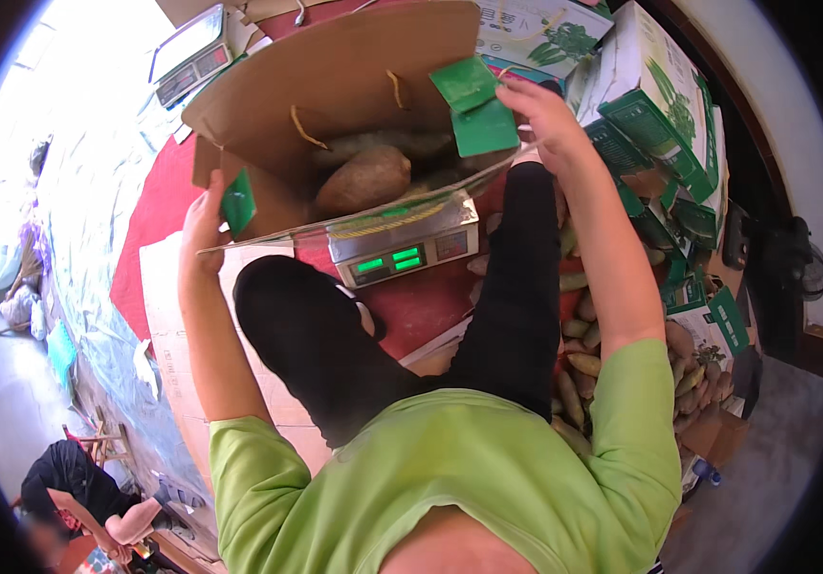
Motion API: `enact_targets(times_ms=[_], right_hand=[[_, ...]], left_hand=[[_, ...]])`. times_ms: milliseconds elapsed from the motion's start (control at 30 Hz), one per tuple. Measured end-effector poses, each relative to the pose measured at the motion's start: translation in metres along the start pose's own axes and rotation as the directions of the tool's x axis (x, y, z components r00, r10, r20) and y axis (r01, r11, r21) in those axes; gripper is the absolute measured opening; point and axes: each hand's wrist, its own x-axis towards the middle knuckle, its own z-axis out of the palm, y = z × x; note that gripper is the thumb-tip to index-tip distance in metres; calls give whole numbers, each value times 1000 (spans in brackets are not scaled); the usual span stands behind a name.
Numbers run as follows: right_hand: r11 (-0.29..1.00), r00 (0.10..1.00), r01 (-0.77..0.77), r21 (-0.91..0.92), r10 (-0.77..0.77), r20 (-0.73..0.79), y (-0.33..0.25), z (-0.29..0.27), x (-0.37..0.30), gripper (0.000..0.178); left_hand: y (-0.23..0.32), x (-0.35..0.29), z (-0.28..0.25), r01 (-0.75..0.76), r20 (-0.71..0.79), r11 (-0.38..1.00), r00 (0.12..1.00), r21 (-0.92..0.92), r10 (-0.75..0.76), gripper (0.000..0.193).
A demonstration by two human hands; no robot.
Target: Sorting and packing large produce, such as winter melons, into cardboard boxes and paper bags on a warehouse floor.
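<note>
An open cardboard box with yellow rope handles and green end flaps rests on a digital scale whose display is lit green. Inside lies a large brown tuber, like a sweet potato, with paler, blurred ones behind it. My left hand is closed on the box's left edge, beside a small green flap. At the right end, the fingers of my right hand grip the box's edge by the larger green flap. Part of the box's contents is hidden by its near wall.
Another scale stands at the far left. Green-and-white cartons are stacked at the right, above a heap of tubers. Flattened cardboard lies by my left leg. Another person sits at the lower left.
</note>
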Motion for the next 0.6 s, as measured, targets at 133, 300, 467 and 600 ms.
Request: enact_targets(times_ms=[133,300,467,600], right_hand=[[999,996,50,-11,-49,74,-22,48,13,42],[999,963,17,40,-28,269,-35,140,6,42],[987,911,-48,-154,106,398,4,229,8,46],[927,838,-35,-373,231,495,44,303,-12,64]], left_hand=[[-12,-4,-55,-39,-61,980,998,-194,27,55],[-38,-27,-143,-55,-163,974,986,-221,19,49],[-82,-58,-223,-59,-234,944,972,-326,-20,44],[-135,-93,-291,6,-333,919,931,-394,-148,43]])
